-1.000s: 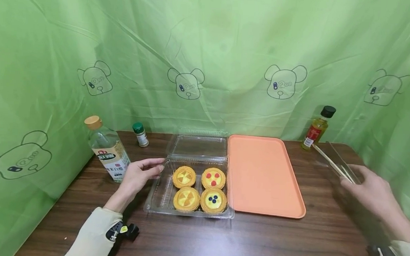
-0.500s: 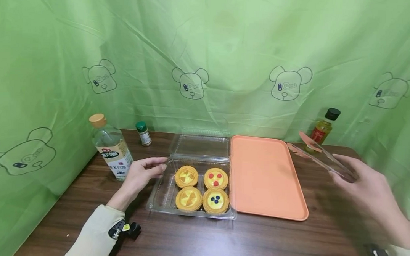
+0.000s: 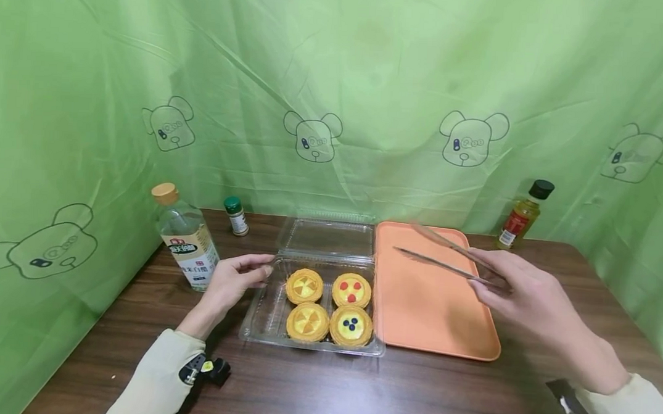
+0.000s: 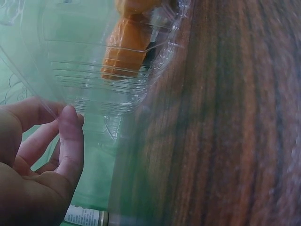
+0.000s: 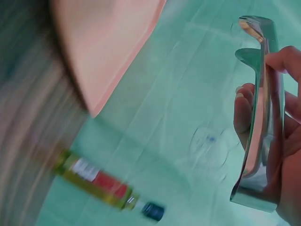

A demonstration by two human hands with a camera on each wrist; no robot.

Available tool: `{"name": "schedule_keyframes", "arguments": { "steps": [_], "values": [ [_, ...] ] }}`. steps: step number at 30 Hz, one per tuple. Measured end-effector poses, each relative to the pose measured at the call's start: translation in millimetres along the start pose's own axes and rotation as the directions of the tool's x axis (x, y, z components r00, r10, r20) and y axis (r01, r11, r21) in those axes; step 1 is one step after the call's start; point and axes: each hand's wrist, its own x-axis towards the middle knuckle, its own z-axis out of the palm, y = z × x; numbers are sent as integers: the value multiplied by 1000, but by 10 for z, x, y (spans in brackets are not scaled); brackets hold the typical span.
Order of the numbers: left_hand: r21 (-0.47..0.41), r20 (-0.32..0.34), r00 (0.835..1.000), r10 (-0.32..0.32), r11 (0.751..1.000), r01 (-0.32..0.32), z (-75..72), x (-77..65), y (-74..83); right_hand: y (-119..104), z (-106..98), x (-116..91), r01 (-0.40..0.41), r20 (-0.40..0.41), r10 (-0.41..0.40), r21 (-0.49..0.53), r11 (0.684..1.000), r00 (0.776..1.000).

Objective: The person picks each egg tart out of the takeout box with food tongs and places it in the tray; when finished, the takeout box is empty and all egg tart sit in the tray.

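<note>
At the left rim of a clear hinged plastic container (image 3: 265, 318), my left hand (image 3: 232, 289) pinches the edge between thumb and fingers, as the left wrist view also shows. Several egg tarts (image 3: 350, 325) lie inside it, one topped with red pieces, one with blue dots, others with yellow wedges. The container's lid (image 3: 330, 238) is folded back. My right hand (image 3: 527, 296) grips metal tongs (image 5: 262, 122) above the orange tray (image 3: 432, 322). The tongs' arms are spread, with nothing between them, and their tips point left towards the container.
Left of the container stands a large vinegar bottle (image 3: 191, 250), close behind my left hand. A small green-capped shaker (image 3: 236, 216) is at the back left. An oil bottle (image 3: 518, 220) stands at the back right. A green curtain (image 3: 370, 79) closes off the table's back and sides.
My right hand has swung left with the tongs, from the table's right side to over the tray. The left hand has stayed at the container's rim.
</note>
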Motion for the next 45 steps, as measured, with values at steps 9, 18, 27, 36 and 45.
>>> {"name": "schedule_keyframes", "arguments": {
  "steps": [9, 18, 27, 36, 45],
  "values": [
    [-5, -2, 1000, 3, 1000, -3, 12, -21, 10, -242, 265, 264, 202, 63, -207, 69, 977, 976],
    [-5, -12, 1000, 1, 1000, -1, -1, -26, 3, -379, 481, 417, 239, 121, -252, 110, 965, 960],
    [4, -5, 1000, 0, 1000, 0, 24, -8, 3, -505, 631, 504, 336, 94, -346, 109, 936, 934],
    [9, -13, 1000, 1, 1000, -1, 2, -23, -10, -607, 795, 515, 324, 151, -338, 113, 939, 929],
    [33, -10, 1000, 6, 999, -6, 8, -7, 16, -628, 889, 516, 308, 193, -328, 127, 943, 925]
  ]
}}
